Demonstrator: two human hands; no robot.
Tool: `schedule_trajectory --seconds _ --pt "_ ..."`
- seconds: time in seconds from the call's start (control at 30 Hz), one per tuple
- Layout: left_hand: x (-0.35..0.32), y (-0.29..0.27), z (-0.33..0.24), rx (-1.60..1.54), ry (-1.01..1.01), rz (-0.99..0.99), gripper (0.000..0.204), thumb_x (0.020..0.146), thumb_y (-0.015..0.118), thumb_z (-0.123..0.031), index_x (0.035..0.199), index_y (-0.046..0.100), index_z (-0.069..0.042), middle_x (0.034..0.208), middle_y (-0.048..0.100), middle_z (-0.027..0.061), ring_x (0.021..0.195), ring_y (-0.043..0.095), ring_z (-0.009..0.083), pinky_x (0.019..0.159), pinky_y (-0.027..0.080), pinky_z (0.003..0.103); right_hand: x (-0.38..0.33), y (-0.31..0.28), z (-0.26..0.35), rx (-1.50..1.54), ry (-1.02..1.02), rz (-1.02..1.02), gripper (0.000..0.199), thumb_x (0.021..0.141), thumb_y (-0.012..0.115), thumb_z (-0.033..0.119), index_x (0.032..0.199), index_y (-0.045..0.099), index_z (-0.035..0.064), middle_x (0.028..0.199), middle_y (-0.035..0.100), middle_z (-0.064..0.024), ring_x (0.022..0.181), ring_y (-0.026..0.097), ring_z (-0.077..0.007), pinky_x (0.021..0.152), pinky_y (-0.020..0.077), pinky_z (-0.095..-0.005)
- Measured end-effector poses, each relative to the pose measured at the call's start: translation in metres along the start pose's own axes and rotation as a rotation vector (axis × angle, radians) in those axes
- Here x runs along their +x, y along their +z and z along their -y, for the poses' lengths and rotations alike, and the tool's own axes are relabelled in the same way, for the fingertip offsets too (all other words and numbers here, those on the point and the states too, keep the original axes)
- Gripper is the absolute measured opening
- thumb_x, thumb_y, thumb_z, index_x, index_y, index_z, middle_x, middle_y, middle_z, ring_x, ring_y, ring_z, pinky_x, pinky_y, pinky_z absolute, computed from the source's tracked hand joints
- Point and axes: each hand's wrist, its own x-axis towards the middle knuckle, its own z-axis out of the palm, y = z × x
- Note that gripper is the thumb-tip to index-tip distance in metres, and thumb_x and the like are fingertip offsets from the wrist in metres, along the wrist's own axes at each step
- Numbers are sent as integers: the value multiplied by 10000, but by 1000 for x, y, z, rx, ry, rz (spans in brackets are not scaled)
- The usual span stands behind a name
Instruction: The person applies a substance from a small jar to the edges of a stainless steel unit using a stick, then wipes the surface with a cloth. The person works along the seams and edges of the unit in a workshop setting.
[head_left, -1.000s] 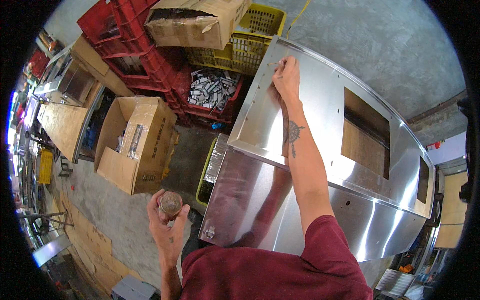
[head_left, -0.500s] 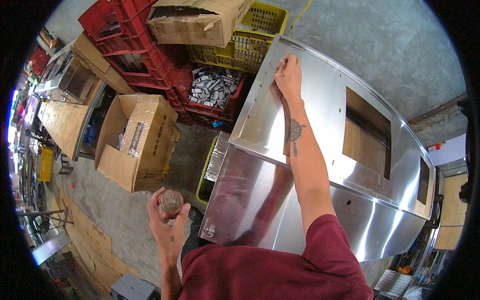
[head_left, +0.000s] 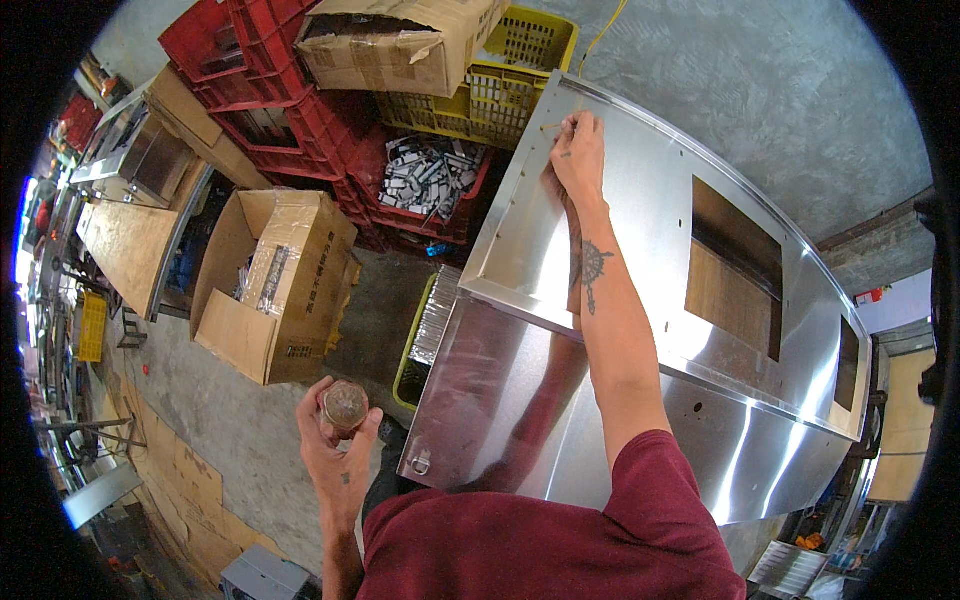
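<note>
The right hand (head_left: 578, 155) is reaching out over the stainless steel cabinet panel (head_left: 640, 250), its fingertips pinched on something small and thin at the row of holes along the panel's far edge; it is probably a rivet or screw, though the view is too small to be sure. The left hand (head_left: 335, 450) is hanging low and well apart from the right, closed around a small round jar (head_left: 344, 405) with brownish contents, held upright beside the cabinet's near corner.

The jar is looking light and rigid, easy to cup by its side wall, but likely to spill if tipped. The little fastener is looking slippery and easy to drop, best pinched at its head. The panel is looking stiff, smooth and sharp along its folded edges.

To the left, an open brown cardboard box (head_left: 270, 285) is sitting on the floor with dark print on its side flap. Behind it, red crates (head_left: 260, 110) are standing stacked, one holding grey metal parts (head_left: 430, 175), beside a yellow crate (head_left: 520, 60) with another cardboard box (head_left: 400, 45) resting just beside it on the stack
</note>
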Motion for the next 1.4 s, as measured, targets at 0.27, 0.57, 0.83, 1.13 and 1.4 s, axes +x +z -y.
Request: schedule_trajectory --seconds 0.27,0.57,0.83,1.13,1.4 --pt "1 0 3 15 26 -17 688 964 860 -68 1539 483 -34 1343 696 141 1131 754 206 898 626 327 0 0 4 25 76 19 201 1016 643 2 1193 547 -2 1156 568 -293 1007 627 -515 870 551 -576" --pt "0 0 7 -32 28 -15 684 965 853 -54 1538 482 -33 1333 708 139 1127 754 196 902 624 324 -1 2 0 8 53 5 181 1037 611 32 1207 553 10 1196 567 -301 1038 628 -533 896 546 -588" --pt "-4 -5 10 -47 27 -35 687 954 863 -46 1532 493 -31 1302 715 131 1108 752 197 903 615 320 -4 0 8 -8 92 41 166 1053 605 46 1205 550 10 1224 551 -311 1043 618 -541 897 536 -593" --pt "-4 -6 7 -108 31 -44 695 945 866 -38 1532 494 -18 1318 699 134 1116 739 197 910 621 325 4 -2 7 95 125 -50 162 1017 593 4 1175 560 -8 1182 574 -300 1031 603 -505 924 521 -568" --pt "-3 -31 -13 0 80 6 612 954 899 -203 1464 611 -26 1405 659 114 1128 735 205 962 621 353 27 -57 -59 -113 -198 -162 368 986 699 130 1329 671 -1 1260 733 -174 1226 688 -344 1082 529 -473"
